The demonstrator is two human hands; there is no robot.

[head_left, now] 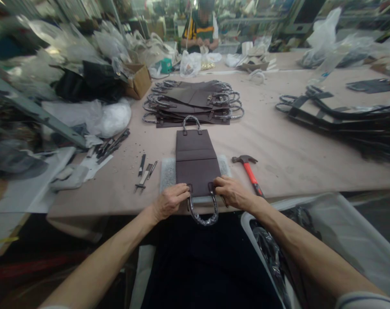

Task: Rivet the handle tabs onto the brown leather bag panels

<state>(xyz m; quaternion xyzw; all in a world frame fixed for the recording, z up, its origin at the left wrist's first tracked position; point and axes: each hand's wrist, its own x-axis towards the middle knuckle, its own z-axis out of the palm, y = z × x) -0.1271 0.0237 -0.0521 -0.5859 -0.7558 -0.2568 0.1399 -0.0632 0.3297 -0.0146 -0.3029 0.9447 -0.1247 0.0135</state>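
A dark brown handbag panel (pixel 197 165) lies flat before me on a pale speckled slab (pixel 167 174), with a wrapped loop handle at each end. The near handle (pixel 208 221), covered in clear film, hangs over the table edge. My left hand (pixel 172 199) is closed on the panel's near left corner, by the handle's base. At the near right corner my right hand (pixel 232 191) pinches the panel beside the other handle base. Fingertips are partly hidden. A claw hammer (pixel 249 171) with a red handle lies right of the slab.
Punches and small tools (pixel 145 174) lie left of the slab. Behind it is a stack of similar panels (pixel 195 103); more dark bag pieces (pixel 336 124) lie at right. A cardboard box (pixel 138 80) and plastic bags stand at left. A person (pixel 199 32) sits across the table.
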